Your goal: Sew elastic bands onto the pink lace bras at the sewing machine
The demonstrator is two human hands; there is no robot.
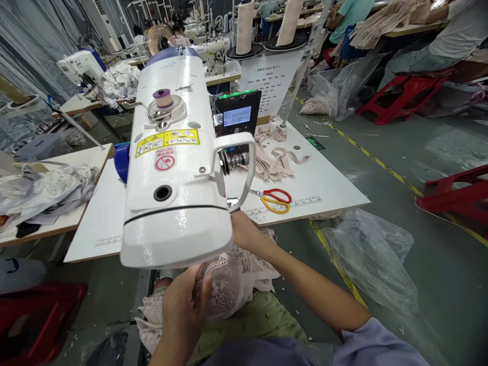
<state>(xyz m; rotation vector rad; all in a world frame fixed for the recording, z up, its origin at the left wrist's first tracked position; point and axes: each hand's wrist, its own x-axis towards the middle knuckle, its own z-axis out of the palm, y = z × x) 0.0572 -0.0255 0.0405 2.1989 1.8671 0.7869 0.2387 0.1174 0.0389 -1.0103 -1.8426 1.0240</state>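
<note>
A pale pink lace garment piece [224, 284], bra-like with a rounded cup, lies over my lap below the sewing machine [168, 168]. My left hand [186, 297] pinches its left edge between thumb and fingers. Reaching in from the right, my right hand [246, 231] is at the machine's head, just above the lace. The machine's white casing hides its fingertips, so its grip does not show. The needle area is also hidden. More gathered lace [150, 317] hangs to the left of my left hand.
Scissors [276, 200] with red and yellow handles lie on the white table [324, 178], beside beige fabric strips [274, 157]. Behind the machine stand a control screen [237, 117] and thread cones [244, 28]. Red stools [407, 94] and plastic bags [366, 249] occupy the floor to the right.
</note>
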